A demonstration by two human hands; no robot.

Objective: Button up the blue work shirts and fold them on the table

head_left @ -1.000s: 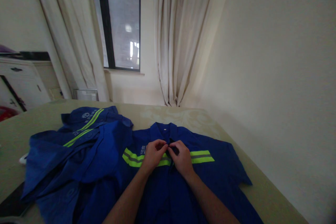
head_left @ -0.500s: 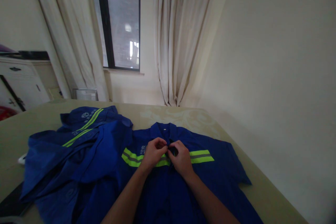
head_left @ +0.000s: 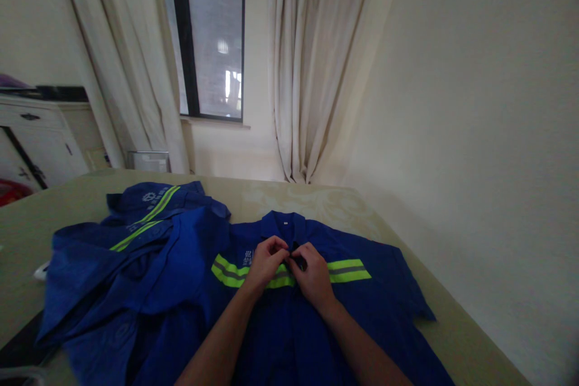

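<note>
A blue work shirt (head_left: 362, 295) with a yellow-green reflective band across the chest lies flat on the beige bed (head_left: 325, 205), collar toward the window. My left hand (head_left: 266, 264) and my right hand (head_left: 312, 274) meet at the shirt's front placket just below the collar. Both are closed in a pinch on the two front edges of the fabric. Whether a button sits between the fingertips is too small to see.
A heap of more blue shirts (head_left: 131, 265) with reflective stripes lies on the left of the bed. A small white object (head_left: 41, 270) rests at the heap's left edge. A white cabinet (head_left: 40, 145) stands at far left; curtains (head_left: 312, 66) and a window lie ahead, a wall on the right.
Both hands have stayed at the placket, with only small finger movements. The view has shifted slightly.
</note>
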